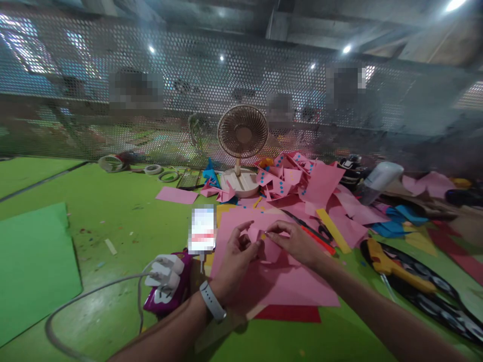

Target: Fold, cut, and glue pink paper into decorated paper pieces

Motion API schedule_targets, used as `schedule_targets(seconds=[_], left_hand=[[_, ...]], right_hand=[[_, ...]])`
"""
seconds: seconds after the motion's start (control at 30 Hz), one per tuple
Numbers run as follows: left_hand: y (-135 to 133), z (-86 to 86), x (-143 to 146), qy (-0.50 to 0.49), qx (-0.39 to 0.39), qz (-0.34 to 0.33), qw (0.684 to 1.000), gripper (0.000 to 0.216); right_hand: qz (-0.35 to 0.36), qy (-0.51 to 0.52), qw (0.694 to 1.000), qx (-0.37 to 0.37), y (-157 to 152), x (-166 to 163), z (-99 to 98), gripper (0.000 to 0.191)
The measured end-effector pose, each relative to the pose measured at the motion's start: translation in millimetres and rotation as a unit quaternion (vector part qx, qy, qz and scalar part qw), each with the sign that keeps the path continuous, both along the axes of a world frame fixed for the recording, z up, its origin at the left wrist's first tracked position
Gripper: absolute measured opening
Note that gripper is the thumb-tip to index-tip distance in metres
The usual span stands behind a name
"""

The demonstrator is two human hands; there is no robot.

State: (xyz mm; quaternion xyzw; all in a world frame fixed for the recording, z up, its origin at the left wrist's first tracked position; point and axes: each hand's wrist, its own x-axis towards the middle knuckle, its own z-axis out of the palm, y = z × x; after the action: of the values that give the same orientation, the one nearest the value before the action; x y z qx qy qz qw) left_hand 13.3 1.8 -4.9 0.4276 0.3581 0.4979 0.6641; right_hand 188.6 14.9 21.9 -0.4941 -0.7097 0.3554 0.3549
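Note:
Both my hands meet over a large pink paper sheet (287,286) on the green table. My left hand (236,259), with a watch on its wrist, pinches a small folded pink paper piece (264,244) from the left. My right hand (296,241) pinches the same piece from the right, fingertips closed on its top edge. The piece is held just above the sheet.
A small desk fan (242,146) stands behind, beside a heap of pink folded papers (290,178). A phone (203,229) and white charger plugs with cable (166,271) lie left. A yellow-handled tool (392,261), green sheet (33,261), tape rolls (153,169) and mesh fence (241,100) surround.

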Motion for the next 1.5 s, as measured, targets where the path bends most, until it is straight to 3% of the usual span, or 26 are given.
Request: schedule_targets(seconds=[0.53,0.83,1.5], left_hand=[[0,6.5,0,0.036,-0.008,0.027,0.999,0.053],[-2,12.5,-1,0.013,-0.026,0.002,1.000,0.059],[-2,12.0,-1,0.003,-0.028,0.007,1.000,0.056]], right_hand=[[0.000,-0.014,1.000,0.000,-4,-2,6.3,0.017],[-0.003,-0.024,1.000,0.003,-8,-6,15.4,0.014],[0.001,-0.009,1.000,0.006,-5,-3,9.0,0.013]])
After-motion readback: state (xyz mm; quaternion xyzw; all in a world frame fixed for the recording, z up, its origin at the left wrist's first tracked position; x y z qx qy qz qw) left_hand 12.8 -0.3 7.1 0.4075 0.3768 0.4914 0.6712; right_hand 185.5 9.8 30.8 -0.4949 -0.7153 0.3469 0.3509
